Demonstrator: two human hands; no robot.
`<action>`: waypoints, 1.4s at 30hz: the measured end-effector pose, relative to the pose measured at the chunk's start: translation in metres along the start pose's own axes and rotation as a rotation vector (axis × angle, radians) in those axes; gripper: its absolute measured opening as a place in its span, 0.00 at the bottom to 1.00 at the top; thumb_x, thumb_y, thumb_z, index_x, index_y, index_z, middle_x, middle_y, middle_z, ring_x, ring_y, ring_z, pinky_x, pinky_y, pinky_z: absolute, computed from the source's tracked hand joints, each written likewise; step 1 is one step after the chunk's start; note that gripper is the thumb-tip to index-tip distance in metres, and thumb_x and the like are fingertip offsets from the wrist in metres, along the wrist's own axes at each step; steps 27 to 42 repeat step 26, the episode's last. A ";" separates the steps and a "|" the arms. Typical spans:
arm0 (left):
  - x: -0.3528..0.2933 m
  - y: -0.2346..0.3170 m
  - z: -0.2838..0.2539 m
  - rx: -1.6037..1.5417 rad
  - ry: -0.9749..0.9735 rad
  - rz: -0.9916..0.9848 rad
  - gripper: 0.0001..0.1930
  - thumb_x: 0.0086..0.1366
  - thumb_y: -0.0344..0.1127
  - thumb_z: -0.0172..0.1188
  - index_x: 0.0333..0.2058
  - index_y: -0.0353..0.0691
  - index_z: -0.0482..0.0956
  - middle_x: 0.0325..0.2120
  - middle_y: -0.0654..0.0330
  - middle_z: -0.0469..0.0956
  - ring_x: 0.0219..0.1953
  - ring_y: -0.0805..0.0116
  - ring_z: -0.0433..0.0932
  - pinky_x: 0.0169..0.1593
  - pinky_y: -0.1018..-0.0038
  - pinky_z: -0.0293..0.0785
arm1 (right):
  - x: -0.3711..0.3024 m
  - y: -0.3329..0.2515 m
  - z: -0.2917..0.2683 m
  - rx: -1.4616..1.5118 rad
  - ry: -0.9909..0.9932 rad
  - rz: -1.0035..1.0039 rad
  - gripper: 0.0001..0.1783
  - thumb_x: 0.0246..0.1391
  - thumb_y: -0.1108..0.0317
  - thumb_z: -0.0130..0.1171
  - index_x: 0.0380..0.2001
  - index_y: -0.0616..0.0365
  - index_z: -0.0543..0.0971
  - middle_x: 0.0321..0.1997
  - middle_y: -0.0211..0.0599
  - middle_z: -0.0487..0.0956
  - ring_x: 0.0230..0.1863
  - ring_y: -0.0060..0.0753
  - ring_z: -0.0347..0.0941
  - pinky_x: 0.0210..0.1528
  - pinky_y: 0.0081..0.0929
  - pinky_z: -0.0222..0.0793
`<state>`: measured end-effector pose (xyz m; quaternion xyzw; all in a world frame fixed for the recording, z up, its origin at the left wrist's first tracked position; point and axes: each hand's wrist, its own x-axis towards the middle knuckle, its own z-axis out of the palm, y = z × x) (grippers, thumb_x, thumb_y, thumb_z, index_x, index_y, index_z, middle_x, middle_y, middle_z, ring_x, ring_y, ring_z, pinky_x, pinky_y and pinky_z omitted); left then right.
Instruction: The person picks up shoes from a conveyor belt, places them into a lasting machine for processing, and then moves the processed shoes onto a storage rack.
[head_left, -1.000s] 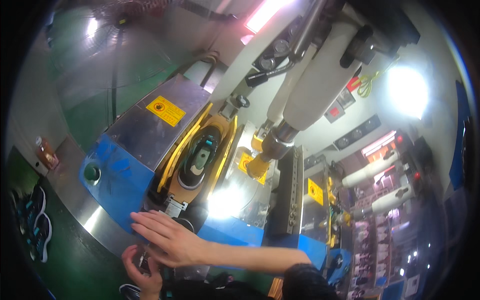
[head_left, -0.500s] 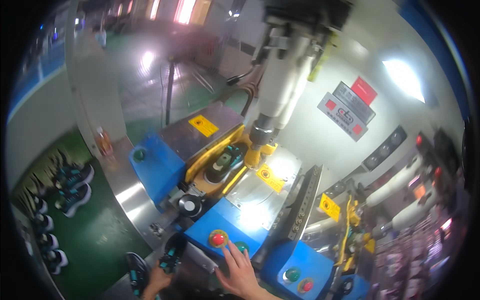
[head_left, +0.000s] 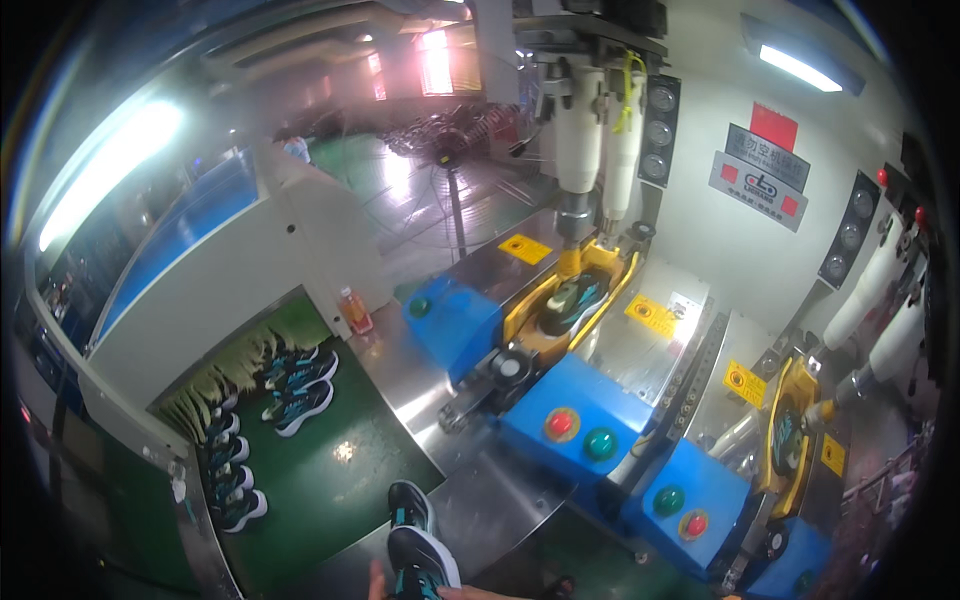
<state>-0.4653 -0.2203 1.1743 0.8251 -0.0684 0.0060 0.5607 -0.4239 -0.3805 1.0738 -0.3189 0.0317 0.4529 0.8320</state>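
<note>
A black sneaker with teal laces and a white sole (head_left: 430,549) is between my hands at the lower edge, partly cut off. My right hand (head_left: 472,593) grips its side; only a strip of fingers shows. My left hand (head_left: 377,581) is beside its other side, a finger stretched up and apart from the shoe; the rest is out of view. Just beyond, a second sneaker (head_left: 411,506) lies on the steel ledge. A sneaker (head_left: 577,302) sits in the yellow-sided press bed, under a press head (head_left: 570,262). Another sneaker (head_left: 786,436) is in the right-hand bed.
Blue control boxes carry a red button (head_left: 561,424), green button (head_left: 599,444) and a second pair at right. Several sneakers (head_left: 302,403) stand on the green conveyor (head_left: 330,500) by a bristle curtain (head_left: 225,375). A bottle (head_left: 355,311) stands on the steel edge.
My right hand has left the buttons and come down to the sneaker. The view has turned left. The press head over the left bed now stands against the shoe's heel end.
</note>
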 end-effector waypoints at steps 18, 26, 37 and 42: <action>0.032 -0.141 -0.220 -0.907 0.311 -0.271 0.17 0.71 0.45 0.44 0.43 0.35 0.68 0.34 0.54 0.75 0.45 0.62 0.72 0.56 0.65 0.62 | 0.216 0.060 -0.003 -1.269 1.223 -0.172 0.39 0.43 0.61 0.64 0.57 0.64 0.60 0.34 0.56 0.79 0.35 0.59 0.77 0.39 0.44 0.71; 0.059 -0.122 -0.139 -0.822 -0.261 0.039 0.19 0.72 0.47 0.41 0.44 0.34 0.66 0.34 0.53 0.74 0.47 0.59 0.72 0.63 0.57 0.54 | 0.034 0.131 0.074 -0.586 1.239 -0.524 0.43 0.45 0.60 0.68 0.63 0.62 0.62 0.67 0.45 0.60 0.70 0.36 0.50 0.70 0.30 0.41; 0.059 -0.122 -0.139 -0.822 -0.261 0.039 0.19 0.72 0.47 0.41 0.44 0.34 0.66 0.34 0.53 0.74 0.47 0.59 0.72 0.63 0.57 0.54 | 0.034 0.131 0.074 -0.586 1.239 -0.524 0.43 0.45 0.60 0.68 0.63 0.62 0.62 0.67 0.45 0.60 0.70 0.36 0.50 0.70 0.30 0.41; 0.059 -0.122 -0.139 -0.822 -0.261 0.039 0.19 0.72 0.47 0.41 0.44 0.34 0.66 0.34 0.53 0.74 0.47 0.59 0.72 0.63 0.57 0.54 | 0.034 0.131 0.074 -0.586 1.239 -0.524 0.43 0.45 0.60 0.68 0.63 0.62 0.62 0.67 0.45 0.60 0.70 0.36 0.50 0.70 0.30 0.41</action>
